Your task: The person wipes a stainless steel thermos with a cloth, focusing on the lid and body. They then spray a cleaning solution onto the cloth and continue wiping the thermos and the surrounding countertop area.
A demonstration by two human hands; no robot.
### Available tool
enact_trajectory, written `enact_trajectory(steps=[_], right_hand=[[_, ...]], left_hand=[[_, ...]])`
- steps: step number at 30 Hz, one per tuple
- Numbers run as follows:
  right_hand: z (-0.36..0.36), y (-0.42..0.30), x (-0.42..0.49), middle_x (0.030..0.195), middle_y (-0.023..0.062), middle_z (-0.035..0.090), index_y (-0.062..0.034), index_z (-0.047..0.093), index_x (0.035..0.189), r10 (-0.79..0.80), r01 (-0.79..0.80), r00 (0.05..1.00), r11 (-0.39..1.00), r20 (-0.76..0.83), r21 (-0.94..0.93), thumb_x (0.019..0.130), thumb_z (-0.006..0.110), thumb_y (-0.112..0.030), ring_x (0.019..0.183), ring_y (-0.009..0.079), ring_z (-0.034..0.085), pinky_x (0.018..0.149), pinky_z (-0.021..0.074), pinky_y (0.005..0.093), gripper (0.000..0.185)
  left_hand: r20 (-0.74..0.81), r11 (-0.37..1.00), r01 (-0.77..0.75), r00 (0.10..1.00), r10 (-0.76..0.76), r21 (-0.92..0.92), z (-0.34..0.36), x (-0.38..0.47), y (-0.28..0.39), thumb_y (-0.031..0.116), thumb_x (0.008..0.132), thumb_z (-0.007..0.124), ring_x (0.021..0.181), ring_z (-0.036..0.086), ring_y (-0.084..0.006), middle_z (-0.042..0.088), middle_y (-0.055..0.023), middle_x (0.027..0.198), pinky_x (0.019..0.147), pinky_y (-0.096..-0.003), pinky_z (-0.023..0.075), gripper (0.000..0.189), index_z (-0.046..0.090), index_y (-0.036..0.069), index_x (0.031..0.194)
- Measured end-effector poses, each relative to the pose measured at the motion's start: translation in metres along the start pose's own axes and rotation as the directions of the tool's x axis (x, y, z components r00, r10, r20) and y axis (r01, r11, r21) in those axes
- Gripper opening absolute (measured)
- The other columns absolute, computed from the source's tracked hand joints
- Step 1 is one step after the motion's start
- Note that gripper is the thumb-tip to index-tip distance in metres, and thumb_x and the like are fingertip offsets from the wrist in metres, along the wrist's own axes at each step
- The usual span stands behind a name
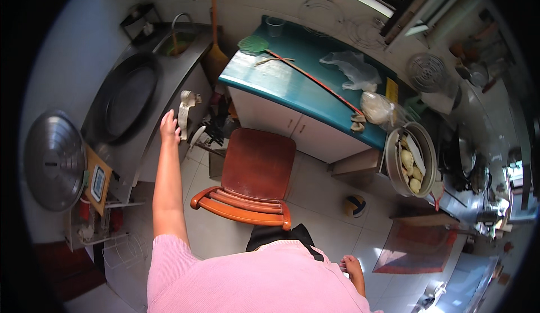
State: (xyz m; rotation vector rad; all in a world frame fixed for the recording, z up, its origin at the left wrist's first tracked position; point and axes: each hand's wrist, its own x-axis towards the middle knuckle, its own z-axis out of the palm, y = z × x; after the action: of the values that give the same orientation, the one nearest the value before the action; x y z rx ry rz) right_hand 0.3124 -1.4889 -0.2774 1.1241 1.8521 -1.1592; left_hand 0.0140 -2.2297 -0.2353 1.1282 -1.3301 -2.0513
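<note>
My left hand (169,128) is stretched out ahead at the edge of the steel sink counter (179,74). A pale, strip-like thing (184,112) is right beside its fingers; whether they grip it is unclear. My right hand (352,266) is low at my right side, fingers partly curled, with a small white patch under it that I cannot make out. Between the hands, a wooden chair (259,165) has its backrest towards me. Beyond it, a green fly swatter (312,79) with a red handle, a clear plastic bag (352,68) and a plastic cup (275,26) rest on the green countertop.
A large black basin (130,98) lies on the steel counter, with a round metal lid (55,161) at the far left. A metal pot (390,161) holding several pale, lumpy pieces stands at the right. A ball (355,206) and a red mat (413,247) are on the floor.
</note>
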Motion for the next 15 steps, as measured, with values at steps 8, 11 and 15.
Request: enact_trajectory(steps=[8, 11, 15], right_hand=[[0.004, 0.027, -0.005, 0.098, 0.0058, 0.061, -0.0053, 0.052, 0.114, -0.120, 0.123, 0.992, 0.990, -0.041, 0.074, 0.088, 0.050, -0.023, 0.079, 0.0134, 0.059, 0.063, 0.0458, 0.0263, 0.031], [0.000, 0.068, -0.004, 0.099, 0.0060, 0.061, -0.0048, 0.052, 0.113, -0.100, 0.102, 0.995, 0.991, -0.025, 0.090, 0.087, 0.050, -0.022, 0.081, 0.0137, 0.059, 0.064, 0.0454, 0.0260, 0.031], [-0.013, 0.150, 0.017, 0.096, 0.0058, 0.061, -0.0047, 0.054, 0.110, -0.103, 0.102, 0.994, 0.993, 0.020, 0.059, 0.086, 0.050, -0.022, 0.082, 0.0143, 0.060, 0.061, 0.0454, 0.0265, 0.029]], left_hand=[[0.151, 0.996, 0.087, 0.985, -0.087, 0.006, -0.066, -0.149, -0.064, 0.032, 0.088, 0.054, 0.090, 0.059, -0.0175, 0.060, -0.0002, 0.092, 0.078, -0.0354, 0.0421, 0.023, 0.054, 0.011, 0.098], [0.199, 0.998, 0.050, 0.978, -0.058, 0.047, -0.034, -0.233, -0.067, 0.040, 0.088, 0.052, 0.071, 0.061, -0.0132, 0.060, 0.0015, 0.070, 0.065, -0.0274, 0.0450, 0.032, 0.052, 0.013, 0.070], [0.452, 0.996, -0.012, 0.891, -0.030, 0.090, 0.016, -0.327, -0.104, 0.042, 0.088, 0.052, 0.069, 0.061, -0.0134, 0.057, -0.0005, 0.067, 0.064, -0.0264, 0.0468, 0.039, 0.043, 0.013, 0.063]])
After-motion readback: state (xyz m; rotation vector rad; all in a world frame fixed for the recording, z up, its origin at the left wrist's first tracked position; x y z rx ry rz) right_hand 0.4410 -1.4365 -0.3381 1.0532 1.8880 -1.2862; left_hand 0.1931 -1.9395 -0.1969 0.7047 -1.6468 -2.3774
